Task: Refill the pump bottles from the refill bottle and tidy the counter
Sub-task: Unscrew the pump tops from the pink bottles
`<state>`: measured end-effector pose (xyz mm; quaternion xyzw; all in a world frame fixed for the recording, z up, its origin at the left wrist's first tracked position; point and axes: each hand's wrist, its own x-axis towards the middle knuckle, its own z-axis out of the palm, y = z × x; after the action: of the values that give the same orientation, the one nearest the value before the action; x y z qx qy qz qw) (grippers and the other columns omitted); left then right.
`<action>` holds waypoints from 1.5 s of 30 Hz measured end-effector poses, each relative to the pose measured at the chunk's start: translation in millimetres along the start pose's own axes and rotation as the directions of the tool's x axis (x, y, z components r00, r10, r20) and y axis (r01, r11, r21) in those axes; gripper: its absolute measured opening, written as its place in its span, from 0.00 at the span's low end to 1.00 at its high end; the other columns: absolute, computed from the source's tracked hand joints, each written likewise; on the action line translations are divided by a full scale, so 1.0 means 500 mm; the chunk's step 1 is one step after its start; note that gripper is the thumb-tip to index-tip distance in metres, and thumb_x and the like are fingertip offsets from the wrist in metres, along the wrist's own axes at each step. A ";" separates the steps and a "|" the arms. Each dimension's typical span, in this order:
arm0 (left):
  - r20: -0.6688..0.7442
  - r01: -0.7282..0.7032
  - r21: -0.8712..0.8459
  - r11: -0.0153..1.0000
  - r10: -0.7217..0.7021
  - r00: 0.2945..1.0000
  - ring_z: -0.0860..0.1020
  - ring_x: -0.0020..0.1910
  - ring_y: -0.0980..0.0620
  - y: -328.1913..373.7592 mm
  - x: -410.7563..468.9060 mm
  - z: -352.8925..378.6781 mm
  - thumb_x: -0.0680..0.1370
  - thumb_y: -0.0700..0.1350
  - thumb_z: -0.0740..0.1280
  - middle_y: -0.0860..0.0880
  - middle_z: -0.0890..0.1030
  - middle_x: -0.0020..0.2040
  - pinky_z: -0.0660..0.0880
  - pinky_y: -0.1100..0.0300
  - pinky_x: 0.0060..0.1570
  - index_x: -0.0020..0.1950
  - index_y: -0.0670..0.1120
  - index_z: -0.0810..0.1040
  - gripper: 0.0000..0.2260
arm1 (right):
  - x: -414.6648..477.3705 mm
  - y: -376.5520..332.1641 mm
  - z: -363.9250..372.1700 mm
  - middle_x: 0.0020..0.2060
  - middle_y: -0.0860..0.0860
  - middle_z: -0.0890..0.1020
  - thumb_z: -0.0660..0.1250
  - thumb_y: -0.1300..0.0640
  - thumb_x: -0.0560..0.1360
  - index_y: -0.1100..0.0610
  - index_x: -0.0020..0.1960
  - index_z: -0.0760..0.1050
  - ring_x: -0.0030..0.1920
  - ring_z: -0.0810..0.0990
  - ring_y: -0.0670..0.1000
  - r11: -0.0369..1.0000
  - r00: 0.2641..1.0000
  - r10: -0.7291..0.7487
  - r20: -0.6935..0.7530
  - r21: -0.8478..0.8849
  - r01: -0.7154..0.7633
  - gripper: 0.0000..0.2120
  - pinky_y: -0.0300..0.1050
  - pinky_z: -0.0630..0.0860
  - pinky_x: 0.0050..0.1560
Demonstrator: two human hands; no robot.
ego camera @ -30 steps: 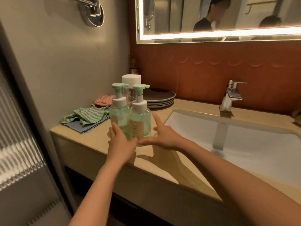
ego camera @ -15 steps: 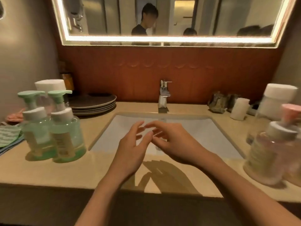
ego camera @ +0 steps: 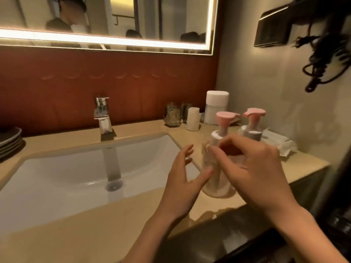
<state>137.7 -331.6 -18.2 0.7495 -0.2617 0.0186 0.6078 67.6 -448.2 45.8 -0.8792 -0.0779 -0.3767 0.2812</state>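
Bathroom table (ego camera: pixel 76 234), beige stone, with a white sink (ego camera: pixel 57 177) set into it and a lit mirror (ego camera: pixel 114 19) above.

Item 1: near pump bottle (ego camera: pixel 215 184), clear body, pink pump head, upright on the table just right of the sink. Left hand (ego camera: pixel 180 183) beside it on the sink side, fingers straight and spread, grip wide open, thumb at the lower body; contact cannot be told. Right hand (ego camera: pixel 254 168) in front of the bottle, fingers curled toward its shoulder; whether this grip has hold of it cannot be told.

Item 2: far pump bottle (ego camera: pixel 253 118), same kind, upright just behind and right.

Item 3: refill bottle (ego camera: pixel 216 109), white cap, upright near the back wall.

Item 4: white packet (ego camera: pixel 279 143) lying right of the bottles.

Item 5: glass tumblers (ego camera: pixel 171 114) and a small white roll (ego camera: pixel 192 118) at the back.

Item 6: chrome faucet (ego camera: pixel 101 114) behind the sink.

Item 7: stacked plates (ego camera: pixel 9 141) at the far left.
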 end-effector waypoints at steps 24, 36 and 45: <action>0.007 -0.120 0.284 0.951 0.123 0.992 0.72 0.51 0.64 -0.047 0.046 0.060 0.54 0.69 0.67 0.68 0.69 0.52 0.74 0.65 0.52 0.59 0.69 0.54 0.38 | 0.049 0.070 0.060 0.51 0.46 0.78 0.70 0.31 0.63 0.50 0.54 0.71 0.51 0.75 0.46 0.940 0.948 0.279 -0.155 -0.159 -0.302 0.29 0.40 0.72 0.50; 0.000 -0.148 0.193 0.970 0.151 0.989 0.71 0.48 0.69 -0.057 0.061 0.058 0.59 0.63 0.77 0.70 0.69 0.50 0.66 0.73 0.46 0.65 0.61 0.59 0.41 | 0.058 0.086 0.033 0.49 0.45 0.81 0.77 0.48 0.64 0.52 0.55 0.75 0.49 0.79 0.43 0.896 0.932 0.351 0.093 0.256 -0.363 0.22 0.39 0.78 0.50; -0.006 -0.131 0.203 0.970 0.135 0.991 0.71 0.59 0.57 -0.052 0.056 0.067 0.55 0.66 0.70 0.57 0.72 0.63 0.67 0.65 0.55 0.71 0.56 0.58 0.47 | 0.053 0.083 0.038 0.58 0.44 0.74 0.72 0.44 0.69 0.49 0.63 0.68 0.56 0.73 0.44 0.837 0.913 0.349 0.213 0.366 -0.406 0.26 0.34 0.73 0.48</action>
<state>162.8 -369.7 -40.6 0.7879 -0.3020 0.0935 0.5284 112.4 -474.3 35.9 -0.8239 0.0020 -0.2280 0.5188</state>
